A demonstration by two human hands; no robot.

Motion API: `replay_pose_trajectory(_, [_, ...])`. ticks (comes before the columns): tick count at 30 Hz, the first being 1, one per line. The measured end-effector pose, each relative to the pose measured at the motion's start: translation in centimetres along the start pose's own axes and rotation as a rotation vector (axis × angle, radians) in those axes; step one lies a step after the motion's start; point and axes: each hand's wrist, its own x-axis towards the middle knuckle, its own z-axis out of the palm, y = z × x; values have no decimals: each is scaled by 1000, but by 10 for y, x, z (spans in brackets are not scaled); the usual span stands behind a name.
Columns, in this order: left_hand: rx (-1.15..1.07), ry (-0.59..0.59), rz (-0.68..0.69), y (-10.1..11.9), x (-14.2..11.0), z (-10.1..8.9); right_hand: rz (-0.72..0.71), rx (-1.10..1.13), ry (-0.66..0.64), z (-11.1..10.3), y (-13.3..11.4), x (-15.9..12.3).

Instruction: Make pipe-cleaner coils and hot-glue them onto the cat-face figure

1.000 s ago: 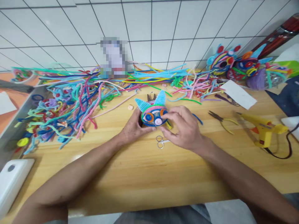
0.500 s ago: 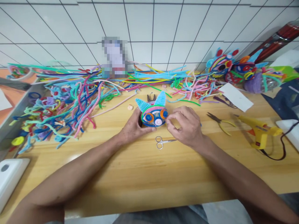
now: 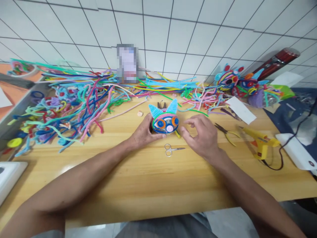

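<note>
Left of the scissors (image 3: 174, 149), and farther back, sprawl tangled pipe cleaners (image 3: 84, 107). Just behind the scissors, the left hand (image 3: 143, 133) grips a blue-eared animal head (image 3: 165, 123). Right of the scissors, the right hand (image 3: 203, 136) curls, thumb and fingers slightly parted; farther right lie pliers (image 3: 225, 131), then a yellow glue gun (image 3: 263, 141).

Looks like a rounded animal head of multicoloured fuzzy stems (image 3: 165, 123), with pointed light-blue ears (image 3: 172, 106), orange-and-blue coiled eyes (image 3: 161, 124), pink nose (image 3: 169, 128); sits upright in the left hand (image 3: 144, 133).
</note>
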Motion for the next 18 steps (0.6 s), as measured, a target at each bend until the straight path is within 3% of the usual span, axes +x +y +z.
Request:
replay_pose_trajectory(7, [22,6,42,-9,0,1,-52,-47,-22,14,-3,2])
replay_pose_trajectory(13, [72,14,60,-10,0,0,-129,39,2,4,-15,-2])
replay_pose_trajectory(18, [94,26,56,-7,1,1,-220,208,-133,-9,-36,-19])
